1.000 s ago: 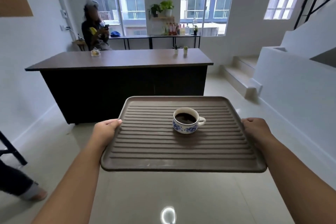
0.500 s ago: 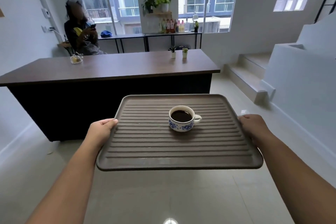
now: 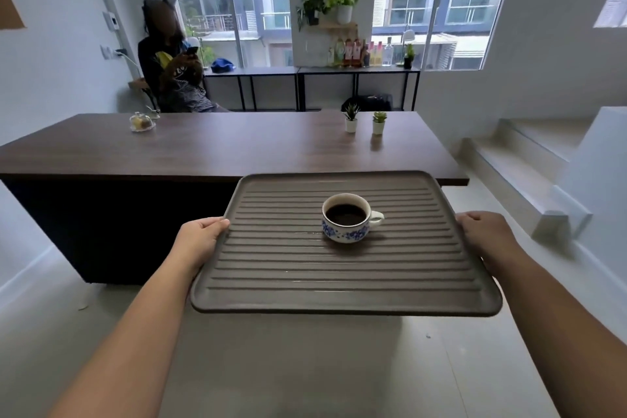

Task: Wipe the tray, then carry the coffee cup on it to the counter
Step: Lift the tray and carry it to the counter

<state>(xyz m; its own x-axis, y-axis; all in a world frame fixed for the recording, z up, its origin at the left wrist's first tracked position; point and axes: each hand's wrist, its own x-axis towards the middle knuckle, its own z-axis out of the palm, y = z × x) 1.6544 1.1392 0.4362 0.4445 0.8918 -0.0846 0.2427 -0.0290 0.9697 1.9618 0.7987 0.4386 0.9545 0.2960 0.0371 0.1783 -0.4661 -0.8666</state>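
A brown ribbed tray (image 3: 339,282) is held level in front of me, above the floor. My left hand (image 3: 200,237) grips its left rim and my right hand (image 3: 481,234) grips its right rim. A white coffee cup (image 3: 347,218) with blue flowers stands upright a little right of the tray's middle, full of dark coffee, handle pointing right. The tray's far edge overlaps the near edge of the dark wood counter (image 3: 237,146) straight ahead.
On the counter stand two small potted plants (image 3: 364,120) at the right and a glass-domed dish (image 3: 141,121) at the left. A person (image 3: 169,61) sits behind it with a phone. White steps (image 3: 529,159) rise at the right.
The counter has come closer and now fills more of the view; the tray's far edge now reaches its near edge. Both hands keep their grip and the cup has stayed in place.
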